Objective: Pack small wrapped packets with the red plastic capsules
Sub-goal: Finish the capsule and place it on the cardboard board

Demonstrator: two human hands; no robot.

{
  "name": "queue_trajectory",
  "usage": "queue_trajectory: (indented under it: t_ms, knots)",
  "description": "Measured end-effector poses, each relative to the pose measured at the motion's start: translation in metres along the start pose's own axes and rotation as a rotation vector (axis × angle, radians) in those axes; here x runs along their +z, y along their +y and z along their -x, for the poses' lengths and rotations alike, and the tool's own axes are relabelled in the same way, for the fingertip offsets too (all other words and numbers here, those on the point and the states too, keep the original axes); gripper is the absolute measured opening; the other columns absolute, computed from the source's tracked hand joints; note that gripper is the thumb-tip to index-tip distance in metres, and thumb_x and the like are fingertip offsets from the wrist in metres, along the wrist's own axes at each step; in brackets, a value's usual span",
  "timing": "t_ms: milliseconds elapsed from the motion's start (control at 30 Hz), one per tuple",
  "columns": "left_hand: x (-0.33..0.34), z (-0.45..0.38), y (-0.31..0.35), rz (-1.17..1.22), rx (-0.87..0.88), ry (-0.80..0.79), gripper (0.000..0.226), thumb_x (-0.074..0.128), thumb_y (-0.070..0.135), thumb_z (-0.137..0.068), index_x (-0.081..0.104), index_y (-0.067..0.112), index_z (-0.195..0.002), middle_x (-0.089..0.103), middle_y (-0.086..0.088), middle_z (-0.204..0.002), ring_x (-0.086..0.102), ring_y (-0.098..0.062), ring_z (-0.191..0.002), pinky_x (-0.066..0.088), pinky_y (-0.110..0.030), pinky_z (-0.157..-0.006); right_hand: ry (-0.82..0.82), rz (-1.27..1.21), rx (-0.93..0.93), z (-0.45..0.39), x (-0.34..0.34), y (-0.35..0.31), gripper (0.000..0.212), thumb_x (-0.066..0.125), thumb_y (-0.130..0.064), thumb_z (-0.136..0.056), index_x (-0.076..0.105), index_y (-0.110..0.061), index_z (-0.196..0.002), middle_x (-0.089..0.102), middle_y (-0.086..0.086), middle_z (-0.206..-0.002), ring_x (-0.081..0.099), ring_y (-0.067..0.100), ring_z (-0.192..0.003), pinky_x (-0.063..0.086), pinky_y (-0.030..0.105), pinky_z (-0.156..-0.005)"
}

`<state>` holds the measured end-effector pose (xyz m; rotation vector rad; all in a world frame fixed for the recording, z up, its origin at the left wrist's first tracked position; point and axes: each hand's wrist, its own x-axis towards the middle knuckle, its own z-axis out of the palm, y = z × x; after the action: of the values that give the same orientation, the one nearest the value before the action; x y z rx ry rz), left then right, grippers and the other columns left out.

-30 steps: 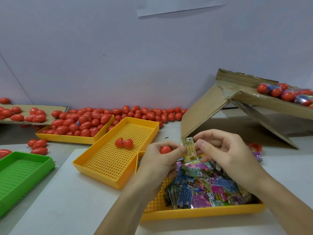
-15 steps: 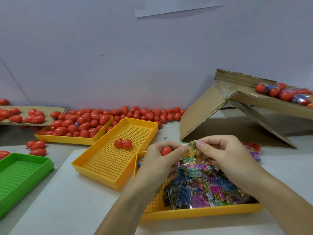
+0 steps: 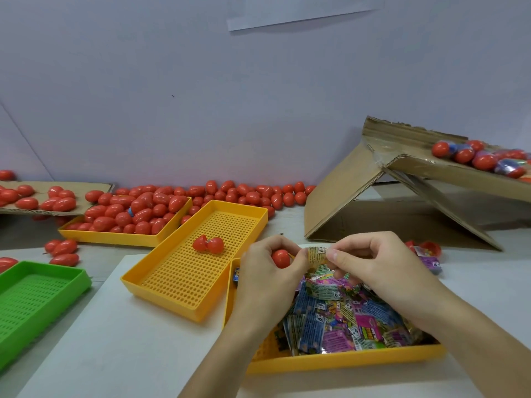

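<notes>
Packet (image 3: pixel 316 255), folded small, pinched between both hands above the near yellow tray (image 3: pixel 344 361) of loose packets (image 3: pixel 342 314).

Left hand (image 3: pixel 270 271) holds a red capsule (image 3: pixel 280 258) in curled fingers while its thumb and forefinger pinch one end of the packet; right hand (image 3: pixel 373 262) pinches the other end with thumb and fingertips. Likely faults: the stiff foil may spring open before entering the capsule, or the capsule may slip from the left hand's divided grip and roll among the packets. Compared with one second ago, the packet, then a flat upright strip, is now curled into a compact roll, and the hands sit closer together. An open capsule (image 3: pixel 207 244) lies in the middle yellow tray (image 3: pixel 161 291); filled capsules (image 3: pixel 135 209) heap the far tray.
</notes>
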<state>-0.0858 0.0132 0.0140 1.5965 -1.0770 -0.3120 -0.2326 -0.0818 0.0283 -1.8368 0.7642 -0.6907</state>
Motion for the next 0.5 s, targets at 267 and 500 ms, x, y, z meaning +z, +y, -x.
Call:
queue_trajectory:
  t_ms: [267, 500]
  knots:
    - [-0.0002, 0.0005, 0.0023, -0.027, 0.015, -0.03, 0.018, 0.073, 0.023, -0.088, 0.068, 0.029, -0.072, 0.065, 0.021, -0.076, 0.063, 0.002, -0.077, 0.049, -0.01, -0.063, -0.034, -0.034, 0.034, -0.0031, -0.001, 0.0023, 0.018, 0.06, -0.029, -0.097, 0.075, -0.027, -0.086, 0.068, -0.01, -0.067, 0.057, -0.004, -0.057, 0.046, 0.018, -0.058]
    - [-0.001, 0.0031, 0.0083, 0.029, -0.022, -0.181, 0.017, 0.072, 0.021, -0.089, 0.068, 0.029, -0.074, 0.061, 0.02, -0.064, 0.061, 0.001, -0.064, 0.046, -0.01, -0.059, -0.123, -0.131, 0.093, -0.0094, -0.0005, 0.0032, 0.03, 0.052, -0.023, -0.101, 0.074, -0.013, -0.085, 0.058, 0.004, -0.071, 0.05, 0.019, -0.068, 0.039, 0.028, -0.057]
